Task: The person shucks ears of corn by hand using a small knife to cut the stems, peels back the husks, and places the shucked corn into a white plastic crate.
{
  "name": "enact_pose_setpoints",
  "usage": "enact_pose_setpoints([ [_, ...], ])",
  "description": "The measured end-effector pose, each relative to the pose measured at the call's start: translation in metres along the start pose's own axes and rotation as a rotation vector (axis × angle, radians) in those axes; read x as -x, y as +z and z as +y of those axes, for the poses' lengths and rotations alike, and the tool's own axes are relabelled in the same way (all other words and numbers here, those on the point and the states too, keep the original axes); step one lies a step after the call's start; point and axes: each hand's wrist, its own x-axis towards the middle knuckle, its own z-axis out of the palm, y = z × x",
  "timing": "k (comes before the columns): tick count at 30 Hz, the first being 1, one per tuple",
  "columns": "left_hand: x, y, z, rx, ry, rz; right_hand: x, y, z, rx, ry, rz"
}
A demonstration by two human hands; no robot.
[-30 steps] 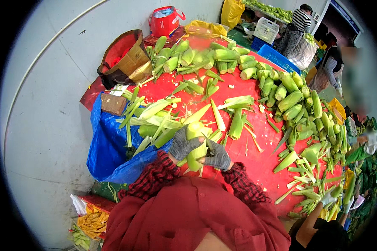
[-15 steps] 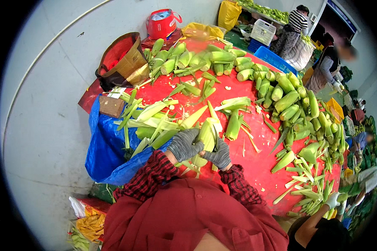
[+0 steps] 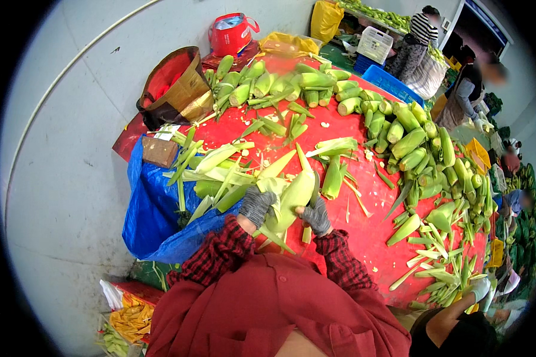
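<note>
Between my hands is an ear of corn (image 3: 298, 193) in pale green husk, its tip pointing away from me. My left hand (image 3: 256, 206), in a grey glove with bare fingertips, is closed on husk leaves at the ear's left side. My right hand (image 3: 317, 218), gloved alike, grips the ear's lower right side, thumb against the husk. Loose husk leaves (image 3: 220, 175) lie piled to the left, partly over a blue plastic sheet (image 3: 146, 220). Another ear of corn (image 3: 333, 178) rests just beyond my right hand.
The red table (image 3: 357, 238) carries heaped corn (image 3: 408, 140) along its far and right sides. A brown bag (image 3: 178, 89), a brown block (image 3: 159, 152) and a red bucket (image 3: 229, 35) stand at left. A co-worker's gloved hand (image 3: 480, 288) is at lower right.
The ear has turned and tilted rightward between my hands. My left hand has moved slightly left with husk leaves, and my right hand has shifted a little along the ear.
</note>
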Motion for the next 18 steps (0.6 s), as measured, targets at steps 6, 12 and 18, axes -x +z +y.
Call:
enact_pose_setpoints([
  [6,-0.003,-0.032,0.003,-1.385,0.7,0.014,-0.008,-0.035,0.026,-0.101,0.09,0.526],
  [12,-0.023,-0.12,0.01,-0.987,0.624,0.253,-0.005,-0.049,0.005,-0.681,-0.108,0.668],
  [18,-0.026,-0.108,0.029,-0.658,0.521,0.151,0.009,-0.077,0.052,-1.11,-0.122,0.132],
])
